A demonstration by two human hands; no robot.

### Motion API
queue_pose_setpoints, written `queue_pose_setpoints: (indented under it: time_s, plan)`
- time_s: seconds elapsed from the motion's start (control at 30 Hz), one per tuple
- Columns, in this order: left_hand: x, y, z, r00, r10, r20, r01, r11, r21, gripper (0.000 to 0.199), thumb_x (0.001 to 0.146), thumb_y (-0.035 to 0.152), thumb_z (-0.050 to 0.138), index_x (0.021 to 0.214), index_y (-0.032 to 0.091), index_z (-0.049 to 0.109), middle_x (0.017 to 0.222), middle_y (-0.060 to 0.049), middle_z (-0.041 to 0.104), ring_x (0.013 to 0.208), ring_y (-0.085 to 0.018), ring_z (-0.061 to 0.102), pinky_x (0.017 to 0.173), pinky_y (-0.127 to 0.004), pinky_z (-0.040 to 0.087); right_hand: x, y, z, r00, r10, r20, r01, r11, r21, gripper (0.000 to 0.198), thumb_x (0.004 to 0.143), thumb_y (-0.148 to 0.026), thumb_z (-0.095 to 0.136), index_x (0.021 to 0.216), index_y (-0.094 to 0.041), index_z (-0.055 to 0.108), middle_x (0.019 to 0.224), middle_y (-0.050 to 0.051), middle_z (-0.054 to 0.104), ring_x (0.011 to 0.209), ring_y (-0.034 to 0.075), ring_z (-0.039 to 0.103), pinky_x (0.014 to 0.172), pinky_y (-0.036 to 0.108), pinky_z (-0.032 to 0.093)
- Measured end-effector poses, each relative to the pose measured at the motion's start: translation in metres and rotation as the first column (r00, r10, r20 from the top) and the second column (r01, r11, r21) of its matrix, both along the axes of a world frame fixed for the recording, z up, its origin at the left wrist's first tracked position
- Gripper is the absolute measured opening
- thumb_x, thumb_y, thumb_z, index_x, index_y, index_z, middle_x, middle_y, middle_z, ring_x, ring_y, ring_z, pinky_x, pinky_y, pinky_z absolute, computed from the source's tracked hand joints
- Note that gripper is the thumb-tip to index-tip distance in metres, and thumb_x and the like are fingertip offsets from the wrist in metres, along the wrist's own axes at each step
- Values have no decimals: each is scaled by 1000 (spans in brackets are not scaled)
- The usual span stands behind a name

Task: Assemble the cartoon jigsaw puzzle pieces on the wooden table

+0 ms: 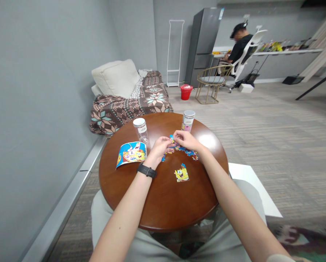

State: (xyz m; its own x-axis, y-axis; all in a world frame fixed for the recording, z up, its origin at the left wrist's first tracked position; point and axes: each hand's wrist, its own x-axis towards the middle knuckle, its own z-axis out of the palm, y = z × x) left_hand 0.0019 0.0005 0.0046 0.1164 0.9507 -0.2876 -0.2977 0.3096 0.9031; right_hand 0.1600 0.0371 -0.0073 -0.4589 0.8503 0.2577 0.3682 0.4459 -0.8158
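Over the pile of loose jigsaw puzzle pieces (190, 152), my left hand (162, 147) and my right hand (187, 139) meet with bent fingers. A small blue and yellow puzzle piece (171, 137) shows between their fingertips, and both hands appear to pinch it. Fingers partly cover it and several pieces below. Nearer to me lies a joined section of puzzle (182, 174) with a yellow cartoon face and a blue bit at its top. Left of my left hand, a curled picture sheet (131, 153) shows cartoon figures on blue.
On the round brown table (163, 203) stand a clear jar with a white lid (141, 129) and a jar with a silver lid (188, 120) behind my hands. Farther off are a patterned sofa (152, 96), a red bin (186, 92), a wire chair (212, 80) and a seated person (241, 45).
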Motion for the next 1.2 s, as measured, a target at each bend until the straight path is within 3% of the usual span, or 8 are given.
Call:
queue_pose_setpoints:
  time_s: [0.27,0.47,0.8,1.03,1.2]
  plan:
    - [1,-1,1,1000,-27,-14,27,1000,-4,20,80,6,63,81,17,46,61,0,63,57,-12,65,53,-21,50,1,1,0,1000,5,5,-5,1000,7,17,81,-34,56,79,-17,54,64,-1,60,55,12,55,55,24,42]
    - [0,0,1,998,-55,7,55,998,14,14,76,10,69,79,13,56,63,-2,64,57,-10,64,51,-18,49,2,2,-2,999,43,-17,-42,999,11,18,82,-28,54,97,-17,56,65,-3,60,54,13,57,56,25,45]
    - [-1,-2,4,999,-36,-3,36,999,10,9,80,14,63,76,14,55,66,-3,65,56,-10,64,49,-18,48,1,1,-2,1000,16,-8,-16,1000,-22,16,83,-33,54,85,-17,57,71,1,65,56,13,58,56,25,45]
    - [-1,0,2,999,-49,-7,49,999,24,9,77,15,64,77,14,56,70,-3,65,53,-11,62,47,-20,46,1,-1,2,999,-15,51,15,1000,12,26,86,-38,50,73,-16,57,62,1,60,56,13,56,56,25,43]
    - [-1,-1,3,999,-51,10,51,999,13,5,83,18,58,81,15,54,67,-2,63,50,-10,61,44,-19,45,1,-2,4,999,0,39,0,1000,-3,25,85,-37,50,74,-16,56,61,0,59,54,13,56,55,25,43]
